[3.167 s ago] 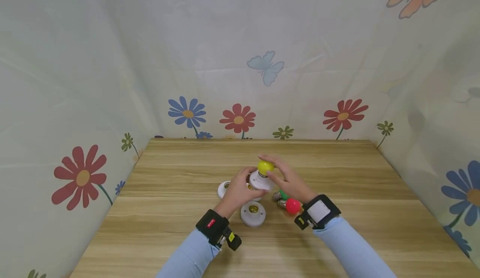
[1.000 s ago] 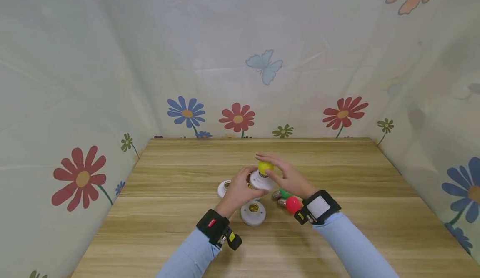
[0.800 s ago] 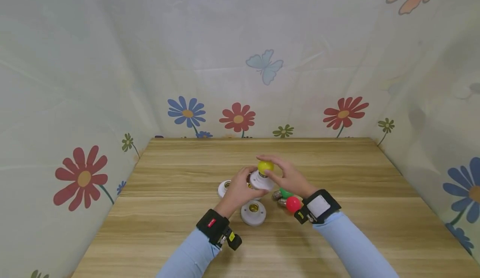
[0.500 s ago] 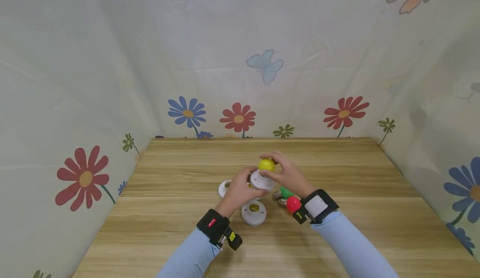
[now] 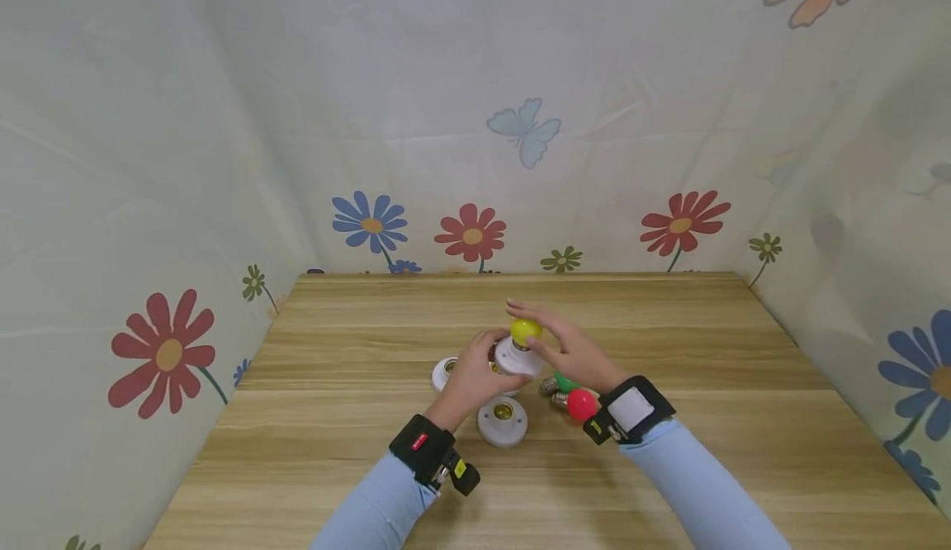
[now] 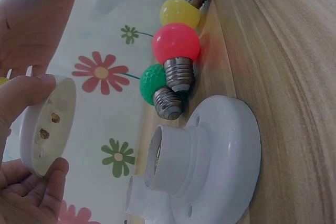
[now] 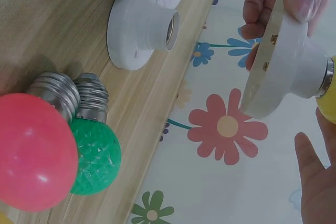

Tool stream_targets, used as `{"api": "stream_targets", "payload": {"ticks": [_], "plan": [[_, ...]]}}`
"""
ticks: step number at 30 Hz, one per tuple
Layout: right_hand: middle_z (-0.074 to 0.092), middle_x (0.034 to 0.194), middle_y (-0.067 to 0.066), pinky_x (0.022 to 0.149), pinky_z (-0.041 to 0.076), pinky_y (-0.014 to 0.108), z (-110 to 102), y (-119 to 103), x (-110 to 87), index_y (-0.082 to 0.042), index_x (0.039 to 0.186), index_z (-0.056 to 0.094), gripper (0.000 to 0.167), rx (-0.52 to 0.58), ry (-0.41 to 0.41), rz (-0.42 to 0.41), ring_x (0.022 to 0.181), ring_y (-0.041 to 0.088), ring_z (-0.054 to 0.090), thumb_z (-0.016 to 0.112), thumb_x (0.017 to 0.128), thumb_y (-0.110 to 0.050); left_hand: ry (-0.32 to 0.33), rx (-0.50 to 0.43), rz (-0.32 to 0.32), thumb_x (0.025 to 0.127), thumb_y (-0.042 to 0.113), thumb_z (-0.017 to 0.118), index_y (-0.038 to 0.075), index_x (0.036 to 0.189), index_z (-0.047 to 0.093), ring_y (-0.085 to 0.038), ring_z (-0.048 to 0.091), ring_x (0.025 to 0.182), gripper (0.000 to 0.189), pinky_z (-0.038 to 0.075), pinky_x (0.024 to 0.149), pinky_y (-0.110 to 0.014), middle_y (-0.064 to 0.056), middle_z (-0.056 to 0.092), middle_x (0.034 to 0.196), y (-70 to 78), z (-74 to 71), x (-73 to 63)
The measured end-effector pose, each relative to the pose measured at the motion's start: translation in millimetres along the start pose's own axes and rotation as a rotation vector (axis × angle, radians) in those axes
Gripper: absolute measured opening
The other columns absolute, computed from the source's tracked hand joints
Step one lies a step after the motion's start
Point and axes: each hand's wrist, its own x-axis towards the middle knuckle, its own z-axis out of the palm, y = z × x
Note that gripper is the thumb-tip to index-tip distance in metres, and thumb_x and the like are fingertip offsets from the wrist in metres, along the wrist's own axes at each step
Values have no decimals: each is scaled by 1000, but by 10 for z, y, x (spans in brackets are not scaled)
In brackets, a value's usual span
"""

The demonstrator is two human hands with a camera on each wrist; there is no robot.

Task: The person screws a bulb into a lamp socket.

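My left hand grips a white lamp holder by its round base, raised above the table and tilted. Its hollow underside with brass screws faces the left wrist view. A yellow light bulb sits in the holder's mouth, part of its metal collar showing in the right wrist view. My right hand holds this bulb between its thumb in front and longer fingers behind, which are stretched fairly straight. Below the hands, another white lamp holder stands on the table, its socket facing up.
More lamp holders stand near it, one at left and one partly hidden by my left hand. To the right lie a pink-red bulb, a faceted green bulb and a second yellow bulb. A flowered curtain surrounds the wooden table.
My right hand's fingers curled closer round the yellow bulb half a second ago and are now straighter, the wrist slightly turned. The left hand and the lamp holder stay in place.
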Motion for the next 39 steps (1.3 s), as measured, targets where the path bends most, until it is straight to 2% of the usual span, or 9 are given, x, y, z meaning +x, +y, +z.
{"api": "stream_targets", "payload": {"ticks": [9,13,17,19,21,24,27,32,39], "plan": [[51,144,8,108,36,57,17,23,9,-15,140,49,47,7,38,35,134,30,45,61,96,-19,0,30,-9,77,39,81,13,141,46,-18,56,112,77,51,92,-33,-4,55,131,-6,12,-3],[59,130,7,98,48,48,39,6,27,-13,135,54,49,-43,97,91,114,25,56,69,90,-24,-7,29,-14,77,41,80,15,141,45,-19,56,113,77,51,93,-34,-3,54,132,11,14,-13],[60,117,4,87,53,40,63,2,52,-13,130,57,50,-105,145,106,99,19,56,75,85,-26,-10,20,-16,78,41,79,15,141,45,-20,56,115,77,52,93,-34,-4,54,134,13,15,-18],[59,121,5,88,53,42,65,4,57,-14,133,55,54,-113,145,95,102,21,56,75,85,-28,-8,14,-19,78,42,79,14,141,45,-21,56,116,78,52,94,-35,-5,53,135,14,11,-19],[55,131,7,94,51,47,52,1,55,-16,139,49,58,-95,130,75,112,25,55,73,87,-27,-4,7,-21,77,43,79,13,141,45,-21,56,116,79,52,94,-36,-6,53,136,13,7,-20],[43,148,7,105,40,57,27,7,42,-19,147,40,62,-72,89,26,132,31,44,67,92,-24,2,2,-18,77,43,80,13,141,45,-20,56,114,80,51,93,-34,-5,54,134,4,3,-15],[36,155,7,111,29,60,9,10,27,-21,149,37,58,-60,45,-14,142,31,33,60,96,-21,0,-4,-15,76,42,80,14,142,45,-18,56,111,79,51,91,-32,-4,54,132,-4,-1,-10],[36,155,5,112,29,58,15,19,16,-22,149,38,53,-46,-5,-4,142,30,33,55,99,-22,-3,-7,-20,77,41,80,14,141,45,-17,56,110,78,51,91,-32,-3,55,131,4,-10,-10],[38,154,4,111,31,57,11,6,27,-20,148,40,52,-8,-17,46,141,29,35,56,99,-23,-7,2,-20,77,40,80,14,141,45,-18,56,111,77,51,92,-33,-4,54,131,15,-19,-8]]}}
